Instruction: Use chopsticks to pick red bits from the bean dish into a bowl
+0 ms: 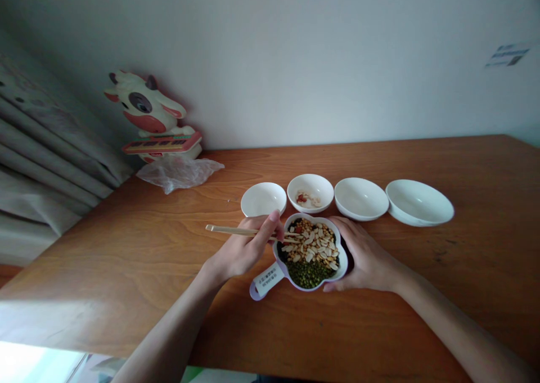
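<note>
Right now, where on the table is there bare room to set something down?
Left: the stretch of table between the plastic bag and the left grip. Also a strip between the row of bowls and the wall, and a patch right of the rightmost bowl. Crowded: the middle, with handled dish, chopsticks and right grip near the bowls.

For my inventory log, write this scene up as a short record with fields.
Left hand: holds chopsticks, tips over the handled bowl
Right hand: grips that bowl's right side
Handle: points left and toward the person, bears a label
Bowl contents: green beans on the near side, pale nut pieces among yellow kernels
Row behind: four white bowls; second from left holds a few red and pale pieces
Back left: cow toy with keyboard, clear plastic bag in front
Surface: wooden table
</note>
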`<state>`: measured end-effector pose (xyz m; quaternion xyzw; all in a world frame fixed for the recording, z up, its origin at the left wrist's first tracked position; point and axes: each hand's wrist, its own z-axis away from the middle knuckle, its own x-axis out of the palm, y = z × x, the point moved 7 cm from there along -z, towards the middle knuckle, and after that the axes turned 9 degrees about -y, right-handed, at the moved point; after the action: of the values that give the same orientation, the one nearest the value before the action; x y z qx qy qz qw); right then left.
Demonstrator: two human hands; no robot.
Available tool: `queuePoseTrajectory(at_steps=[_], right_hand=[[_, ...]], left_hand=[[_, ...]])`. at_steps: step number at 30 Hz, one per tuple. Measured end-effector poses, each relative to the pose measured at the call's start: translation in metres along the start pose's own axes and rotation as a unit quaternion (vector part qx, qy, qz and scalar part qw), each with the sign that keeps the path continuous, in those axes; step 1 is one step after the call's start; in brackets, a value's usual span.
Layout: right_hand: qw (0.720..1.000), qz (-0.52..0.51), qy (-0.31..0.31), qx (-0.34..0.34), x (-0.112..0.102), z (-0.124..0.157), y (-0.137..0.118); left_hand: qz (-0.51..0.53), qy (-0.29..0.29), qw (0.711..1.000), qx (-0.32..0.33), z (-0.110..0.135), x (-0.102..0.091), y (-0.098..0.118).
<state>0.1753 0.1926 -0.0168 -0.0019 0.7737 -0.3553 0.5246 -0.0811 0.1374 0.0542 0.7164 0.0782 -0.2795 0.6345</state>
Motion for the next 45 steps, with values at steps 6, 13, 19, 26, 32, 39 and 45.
queuePoseTrajectory(at_steps=[6,13,19,26,32,39,45], right_hand=[[1.000,-0.016,0.004,0.001,-0.005,-0.003,-0.006],[0.999,-0.032,-0.003,0.000,-0.008,-0.007,-0.012],[1.000,-0.026,0.002,-0.006,-0.007,-0.006,-0.010],[1.000,-0.030,0.001,0.008,-0.005,-0.005,-0.007],[1.000,-0.026,0.004,0.005,-0.003,-0.003,-0.006],[1.000,-0.021,0.000,0.008,-0.004,-0.005,-0.007],[1.000,-0.027,0.004,-0.001,-0.004,-0.005,-0.007]], left_hand=[[-0.007,0.018,1.000,0.017,0.001,0.001,0.002],[-0.064,0.032,0.996,0.051,0.005,0.000,0.005],[-0.126,0.050,0.986,0.098,0.005,-0.002,0.014],[-0.184,0.062,0.968,0.161,0.006,0.003,0.025],[-0.162,0.091,0.969,0.161,0.008,0.000,0.026],[-0.154,0.127,0.965,0.170,0.012,-0.004,0.021],[-0.142,0.205,0.955,0.161,0.010,-0.012,0.020]])
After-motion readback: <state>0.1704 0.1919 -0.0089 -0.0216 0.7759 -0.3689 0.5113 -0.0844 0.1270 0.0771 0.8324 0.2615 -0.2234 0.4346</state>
